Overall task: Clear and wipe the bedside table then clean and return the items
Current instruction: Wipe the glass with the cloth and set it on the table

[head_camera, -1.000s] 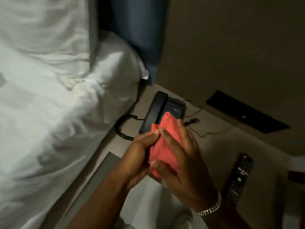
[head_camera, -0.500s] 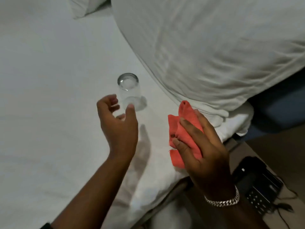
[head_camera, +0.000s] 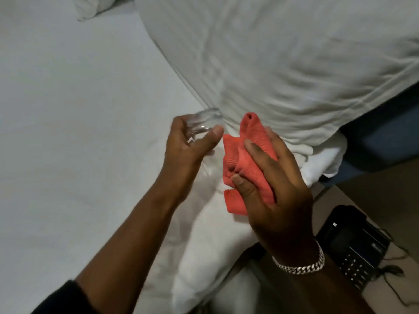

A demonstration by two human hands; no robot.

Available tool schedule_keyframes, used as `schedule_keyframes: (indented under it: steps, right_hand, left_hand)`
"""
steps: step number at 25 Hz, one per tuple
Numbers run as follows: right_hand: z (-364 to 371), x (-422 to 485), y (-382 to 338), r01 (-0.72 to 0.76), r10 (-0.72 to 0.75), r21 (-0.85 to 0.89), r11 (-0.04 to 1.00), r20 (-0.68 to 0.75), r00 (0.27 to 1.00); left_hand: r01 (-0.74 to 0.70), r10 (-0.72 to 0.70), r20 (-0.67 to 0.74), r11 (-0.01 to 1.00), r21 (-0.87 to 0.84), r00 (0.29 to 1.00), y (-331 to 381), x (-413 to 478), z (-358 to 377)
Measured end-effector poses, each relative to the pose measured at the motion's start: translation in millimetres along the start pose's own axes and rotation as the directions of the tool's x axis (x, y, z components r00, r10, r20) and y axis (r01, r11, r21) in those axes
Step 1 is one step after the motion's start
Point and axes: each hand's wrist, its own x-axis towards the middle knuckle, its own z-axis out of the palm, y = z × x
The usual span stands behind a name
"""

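My left hand grips a clear drinking glass, lifted just above the white bed sheet and tilted. Right beside it my right hand holds a bunched red cloth, a finger's width from the glass. A silver chain bracelet sits on my right wrist. The bedside table shows at the lower right corner, with a black telephone on it, partly hidden by my right forearm.
A large white pillow lies at the top right, its edge just behind both hands. A second pillow corner shows at the top left. Thin black cables trail from the telephone across the table.
The view swung from the bedside table to the bed. My left hand reached the upside-down glass on the sheet, closed on it and lifted it toward the cloth in my right hand.
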Motion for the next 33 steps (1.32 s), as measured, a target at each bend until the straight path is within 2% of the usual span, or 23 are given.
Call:
schedule_keyframes:
  steps: [2, 5, 7, 9, 10, 12, 14, 16, 18, 19, 23, 24, 26, 28, 30, 32, 33]
  right_hand:
    - [-17.4, -8.6, 3.4, 0.011, -0.01, -0.02, 1.0, 0.031, 0.999]
    - [-63.0, -32.9, 15.5, -0.063, 0.062, 0.006, 0.998, 0.072, 0.995]
    - [-95.9, -47.6, 26.4, -0.278, 0.266, 0.178, 0.944, 0.086, 0.96]
    - [-128.6, -63.7, 34.7, -0.499, 0.501, 0.37, 0.784, 0.097, 0.86]
    - [-144.0, -73.5, 38.9, -0.543, 0.559, 0.4, 0.739, 0.087, 0.825]
    - [-176.5, -98.3, 46.3, -0.541, 0.567, 0.345, 0.767, 0.028, 0.823]
    - [-212.6, -126.7, 54.0, -0.525, 0.552, 0.278, 0.804, -0.023, 0.833]
    - [-246.1, -151.7, 63.0, -0.582, 0.628, 0.357, 0.731, -0.017, 0.778]
    - [-281.2, -172.7, 70.9, -0.644, 0.73, 0.531, 0.551, 0.066, 0.68]
    - [-298.4, -183.3, 74.9, -0.658, 0.756, 0.554, 0.51, 0.075, 0.65]
    - [-353.1, -231.3, 90.5, -0.732, 0.79, 0.321, 0.601, -0.101, 0.604]
    - [-358.7, -239.8, 92.7, -0.733, 0.782, 0.288, 0.617, -0.116, 0.612]
    - [-371.6, -257.6, 98.2, -0.735, 0.796, 0.326, 0.595, -0.113, 0.594]
    - [-383.7, -270.7, 109.2, -0.703, 0.854, 0.524, 0.481, -0.099, 0.511]
    - [-393.2, -285.5, 125.1, -0.674, 0.909, 0.66, 0.332, -0.033, 0.415]
    - [-395.8, -300.3, 139.8, -0.624, 0.942, 0.77, 0.136, 0.094, 0.322]
    - [-395.5, -310.1, 146.3, -0.534, 0.931, 0.846, 0.014, 0.184, 0.316]
  left_hand:
    - [0.142, -0.107, 0.161, 0.965, -0.221, 0.981, -5.9, -24.5, 37.4]
    - [0.352, -0.225, 0.337, 0.852, -0.387, 0.914, -22.6, -65.9, 91.8]
    - [0.467, -0.325, 0.36, 0.762, -0.448, 0.875, -34.2, -90.6, 123.3]
    - [0.525, -0.419, 0.317, 0.706, -0.476, 0.851, -48.7, -114.2, 156.3]
    - [0.537, -0.438, 0.311, 0.7, -0.47, 0.843, -54.0, -125.0, 172.3]
    - [0.56, -0.446, 0.346, 0.721, -0.407, 0.826, -61.7, -148.4, 206.3]
    - [0.484, -0.399, 0.326, 0.841, -0.242, 0.857, -72.8, -175.5, 238.6]
    - [0.408, -0.36, 0.29, 0.905, -0.125, 0.887, -84.8, -199.3, 267.0]
    - [0.492, -0.437, 0.334, 0.865, -0.098, 0.835, -97.5, -224.3, 293.8]
    - [0.548, -0.493, 0.374, 0.835, -0.053, 0.786, -103.9, -236.1, 306.3]
    - [0.564, -0.62, 0.488, 0.778, 0.277, 0.614, -119.3, -277.6, 357.7]
    - [0.557, -0.624, 0.498, 0.775, 0.298, 0.603, -121.4, -286.0, 367.9]
    - [0.564, -0.6, 0.482, 0.791, 0.238, 0.638, -132.1, -306.3, 387.1]
    - [0.645, -0.594, 0.503, 0.759, 0.089, 0.628, -141.5, -324.3, 398.5]
    - [0.748, -0.61, 0.52, 0.657, -0.091, 0.598, -151.7, -336.6, 407.5]
    - [0.772, -0.628, 0.484, 0.61, -0.179, 0.609, -165.0, -342.6, 413.5]
    - [0.754, -0.622, 0.46, 0.629, -0.188, 0.634, -171.5, -344.2, 415.8]
